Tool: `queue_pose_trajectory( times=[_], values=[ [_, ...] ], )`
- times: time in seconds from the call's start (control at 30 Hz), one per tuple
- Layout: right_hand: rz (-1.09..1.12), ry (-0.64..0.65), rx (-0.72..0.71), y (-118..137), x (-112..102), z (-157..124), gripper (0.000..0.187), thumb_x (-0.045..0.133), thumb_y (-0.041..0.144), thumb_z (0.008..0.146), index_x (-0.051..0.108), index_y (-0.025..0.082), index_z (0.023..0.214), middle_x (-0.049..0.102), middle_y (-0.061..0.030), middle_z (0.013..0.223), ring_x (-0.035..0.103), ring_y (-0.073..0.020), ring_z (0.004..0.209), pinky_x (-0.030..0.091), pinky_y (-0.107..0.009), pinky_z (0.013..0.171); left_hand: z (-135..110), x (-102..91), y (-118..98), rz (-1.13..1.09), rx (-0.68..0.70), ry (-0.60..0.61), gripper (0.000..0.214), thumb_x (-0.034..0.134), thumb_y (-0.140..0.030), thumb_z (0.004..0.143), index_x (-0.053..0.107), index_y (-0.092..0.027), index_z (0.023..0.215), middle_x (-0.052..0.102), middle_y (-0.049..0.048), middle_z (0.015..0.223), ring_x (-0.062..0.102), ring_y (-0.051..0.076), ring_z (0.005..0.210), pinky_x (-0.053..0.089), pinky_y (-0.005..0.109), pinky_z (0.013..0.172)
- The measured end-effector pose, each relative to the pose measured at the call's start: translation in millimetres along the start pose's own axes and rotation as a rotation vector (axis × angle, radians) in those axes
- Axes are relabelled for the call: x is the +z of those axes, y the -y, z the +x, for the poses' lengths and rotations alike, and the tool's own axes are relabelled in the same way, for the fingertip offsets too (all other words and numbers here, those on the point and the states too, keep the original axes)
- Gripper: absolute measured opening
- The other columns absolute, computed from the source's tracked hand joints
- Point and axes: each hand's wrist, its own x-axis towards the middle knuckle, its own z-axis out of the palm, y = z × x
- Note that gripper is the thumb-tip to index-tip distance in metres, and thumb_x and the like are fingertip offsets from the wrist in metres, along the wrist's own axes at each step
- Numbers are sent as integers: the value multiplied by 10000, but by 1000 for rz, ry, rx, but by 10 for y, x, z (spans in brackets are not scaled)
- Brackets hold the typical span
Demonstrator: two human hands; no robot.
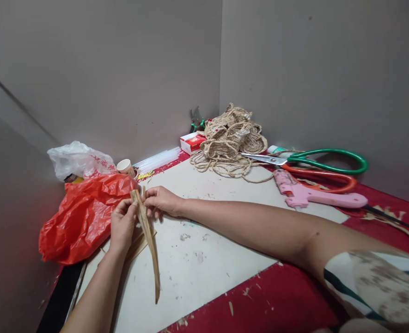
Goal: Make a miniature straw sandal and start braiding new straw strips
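A long, dry, tan strip of plant leaf or husk [148,236] hangs down over the white board, its narrow end low and its wide end up between my hands. My left hand [124,217] pinches the wide end between thumb and fingers. At its other side, my right hand [162,202] has its fingers closed on a narrower piece of the same dry strip [143,192]; whether that piece is split from the long one I cannot tell. Behind the strip, more dry leaf [137,247] lies on the board near my left wrist.
A red plastic bag [86,217] and a clear bag [76,157] lie left, by a paper cup [124,166] and glue sticks [159,159]. Braided cord [232,138], a red-white box [192,143] and pliers [196,121] sit behind. Scissors [325,162] and a pink glue gun [315,194] lie right on red cloth.
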Motion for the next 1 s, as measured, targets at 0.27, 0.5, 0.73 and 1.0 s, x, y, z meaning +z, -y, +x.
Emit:
queue_pose_trajectory(
  times=[0.27, 0.5, 0.73, 1.0],
  values=[
    [41, -88, -48, 29, -4, -15, 62, 622, 183, 802, 577, 142, 807, 604, 31, 510, 524, -80, 354, 414, -146, 306, -29, 42, -38, -4, -4, -28, 288, 782, -363, 625, 623, -169, 767, 563, -53, 585, 407, 46, 433, 310, 169, 439],
    [186, -235, -58, 110, -6, -14, 158, 536, 148, 886, 575, 121, 735, 654, -14, 658, 587, -63, 480, 447, -134, 399, -2, 18, -17, -83, -34, -46, 288, 756, -356, 640, 591, -182, 799, 596, -40, 604, 508, 78, 464, 422, 199, 497],
    [238, -200, -42, 138, -12, -25, 137, 453, 203, 951, 516, 159, 838, 583, 42, 583, 489, -54, 379, 405, -149, 375, 32, 1, 8, -101, -35, -12, 286, 751, -330, 643, 607, -161, 824, 610, -22, 578, 547, 98, 478, 445, 204, 489],
    [68, -45, -79, 28, 4, -60, 229, 714, 276, 750, 522, 154, 725, 468, 85, 451, 337, -32, 295, 233, -149, 271, 4, 40, 13, -82, -50, 36, 288, 756, -328, 655, 633, -152, 846, 614, -21, 601, 534, 91, 462, 443, 211, 478]
  ],
)
